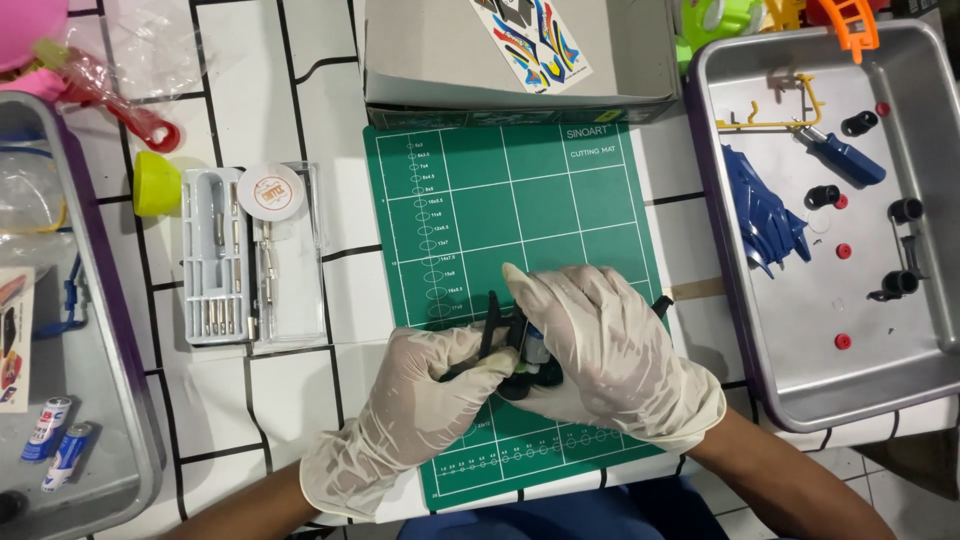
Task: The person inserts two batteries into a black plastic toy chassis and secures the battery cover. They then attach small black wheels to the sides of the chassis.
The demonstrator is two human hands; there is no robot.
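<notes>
Your hands meet low in the middle of the frame, both in pale gloves, over the green cutting mat [520, 200] on the table [290, 380]. Your left hand [425, 395] is curled around a small dark toy part [510, 355], fingers closed under and beside it. Your right hand [600, 345] lies over the same part from the right, fingers folded down on it, so both hands grip it together just above the mat. Most of the part is hidden under the gloves; only thin black pieces and a bit of blue and green show between them.

Left of the mat lies a clear case of small screwdriver bits [250, 255], with a yellow-green cap [155, 183] beside it. At the left edge sits a metal tray [120, 400] holding two batteries [58, 440]. On the right, well apart from your hands, another metal tray [800, 400] holds a blue plastic body piece [762, 215], small black wheels [822, 196] and red pegs [843, 342]. A cardboard box [440, 60] with a sticker sheet [535, 40] stands at the top.
</notes>
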